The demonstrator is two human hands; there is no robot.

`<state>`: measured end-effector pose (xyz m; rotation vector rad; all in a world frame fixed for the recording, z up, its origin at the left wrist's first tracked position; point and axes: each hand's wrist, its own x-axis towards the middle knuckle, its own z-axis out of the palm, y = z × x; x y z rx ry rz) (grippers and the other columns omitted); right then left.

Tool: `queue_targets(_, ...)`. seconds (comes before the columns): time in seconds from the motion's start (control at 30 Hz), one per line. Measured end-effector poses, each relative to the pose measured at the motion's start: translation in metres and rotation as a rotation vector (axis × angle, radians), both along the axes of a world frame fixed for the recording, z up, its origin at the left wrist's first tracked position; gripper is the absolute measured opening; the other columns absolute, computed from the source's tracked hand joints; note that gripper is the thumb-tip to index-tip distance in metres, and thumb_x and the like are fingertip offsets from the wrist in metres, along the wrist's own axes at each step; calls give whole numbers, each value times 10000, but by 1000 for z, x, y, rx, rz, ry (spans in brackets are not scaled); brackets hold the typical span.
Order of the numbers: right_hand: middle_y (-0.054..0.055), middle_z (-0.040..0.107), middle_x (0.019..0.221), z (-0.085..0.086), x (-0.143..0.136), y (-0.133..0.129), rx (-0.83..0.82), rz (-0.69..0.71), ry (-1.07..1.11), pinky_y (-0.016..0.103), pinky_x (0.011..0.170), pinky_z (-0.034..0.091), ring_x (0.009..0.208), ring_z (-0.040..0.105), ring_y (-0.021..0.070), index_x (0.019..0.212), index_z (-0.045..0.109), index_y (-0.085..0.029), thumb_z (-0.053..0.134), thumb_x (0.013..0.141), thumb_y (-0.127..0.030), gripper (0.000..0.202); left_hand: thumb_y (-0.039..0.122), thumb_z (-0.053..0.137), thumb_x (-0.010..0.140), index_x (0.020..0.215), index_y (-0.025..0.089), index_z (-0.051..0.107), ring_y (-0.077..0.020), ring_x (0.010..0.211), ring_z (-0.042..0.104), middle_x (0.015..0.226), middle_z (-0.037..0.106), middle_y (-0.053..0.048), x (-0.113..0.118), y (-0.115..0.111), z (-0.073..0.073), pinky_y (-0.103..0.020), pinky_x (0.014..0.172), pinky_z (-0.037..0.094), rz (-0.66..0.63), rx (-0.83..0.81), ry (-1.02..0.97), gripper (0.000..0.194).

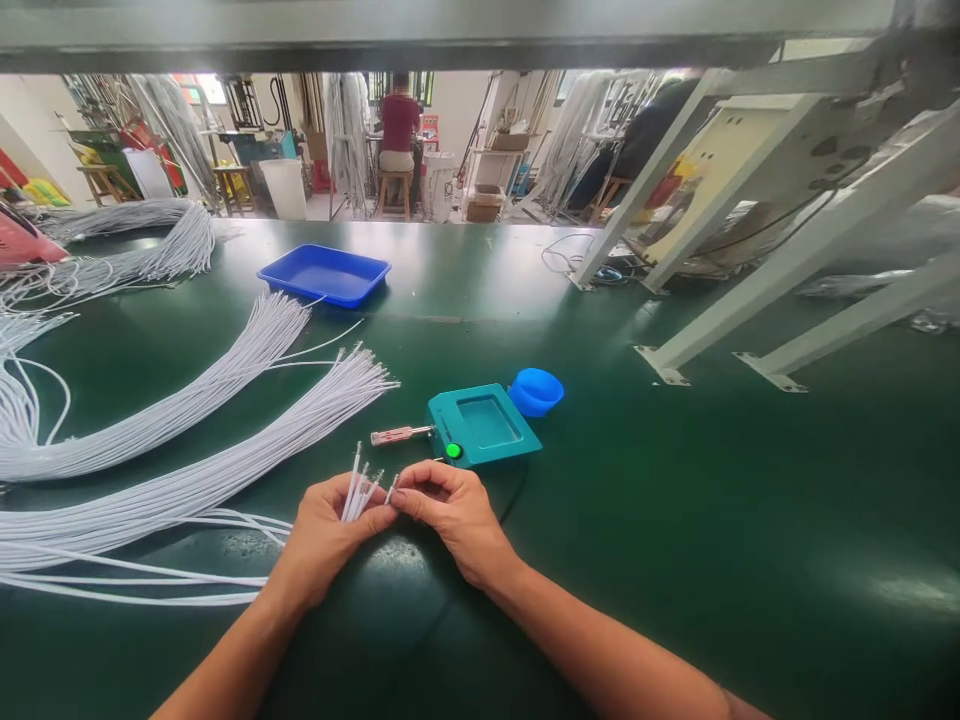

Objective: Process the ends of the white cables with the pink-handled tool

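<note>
The left hand holds a small bunch of white wires, its grip pinched around them so their stripped tips stand up and fan toward 12 o'clock. The right hand meets it at 3 o'clock, thumb and forefinger pressed together on the tip of one wire at the edge of the bunch. Both hands rest low on the green desk. Just beyond them, at 1 o'clock, sits a teal box with a green button and a metal prong sticking out toward 9 o'clock; a small blue cup touches its far corner. Long bundles of white wire lie at 10 o'clock, and a blue tray sits farther off at 11 o'clock
</note>
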<state>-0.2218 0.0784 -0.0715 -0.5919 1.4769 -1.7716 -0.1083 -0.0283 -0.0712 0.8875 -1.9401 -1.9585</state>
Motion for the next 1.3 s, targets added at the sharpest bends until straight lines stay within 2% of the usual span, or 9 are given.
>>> queue_targets(0.23,-7,594,623,4,1,-3,-1,12,-23,232,602,408,599,508,95,628,644,-138,729,586,-259,154,284,734,604,674,143,611,-69,552,442,598,550,26,-2,1,1,-170,524,341,14,41,79,200)
queue_targets(0.4,-9,575,584,2,0,-7,-95,106,-195,228,575,381,558,466,79,628,657,-137,725,592,-238,126,298,724,619,703,132,593,-21,413,265,484,435,58,0,-4,3,-161,382,157,-14,238,22,227)
queue_targets(0.53,-7,557,591,-10,3,-12,-174,226,-497,227,578,377,557,456,74,679,655,-135,715,617,-244,139,289,703,645,698,117,576,-4,396,218,536,496,26,1,-9,2,-172,375,77,-52,372,35,221)
queue_targets(0.6,-11,538,590,-13,4,-13,-193,264,-544,226,580,380,563,457,74,676,636,-132,699,645,-261,147,282,689,662,694,112,578,1,388,201,526,485,27,1,-11,2,-173,372,68,-66,414,57,206)
queue_targets(0.7,-14,541,616,-10,3,-12,-151,271,-414,231,569,392,558,472,81,819,617,-143,684,667,-290,222,280,677,675,686,105,584,3,387,176,533,468,27,0,-12,2,-175,364,65,-57,439,74,199)
queue_targets(0.83,-25,540,750,1,-3,-5,-109,195,10,237,633,433,656,504,99,1029,520,-214,766,553,-229,536,267,670,684,692,104,583,6,386,170,539,477,23,0,-14,4,-171,361,57,-65,463,46,186)
queue_targets(1.0,0,543,796,7,-7,0,-107,232,353,245,668,431,688,493,103,851,618,-189,686,669,-268,210,259,664,693,654,107,548,10,381,167,512,457,31,3,-14,6,-165,361,54,-143,480,-13,195)
queue_targets(1.1,8,599,700,7,-5,-3,-88,207,233,271,671,443,672,543,124,719,656,-159,667,683,-287,133,256,670,686,667,110,534,9,389,178,566,495,9,3,-15,4,-167,360,48,-180,487,-8,201)
queue_targets(1.3,-6,590,502,-4,9,-15,-52,-4,-204,224,508,386,477,492,85,598,651,-127,759,541,-257,178,263,653,709,728,108,551,10,397,164,609,474,12,1,-17,-3,-168,359,58,-198,496,56,187)
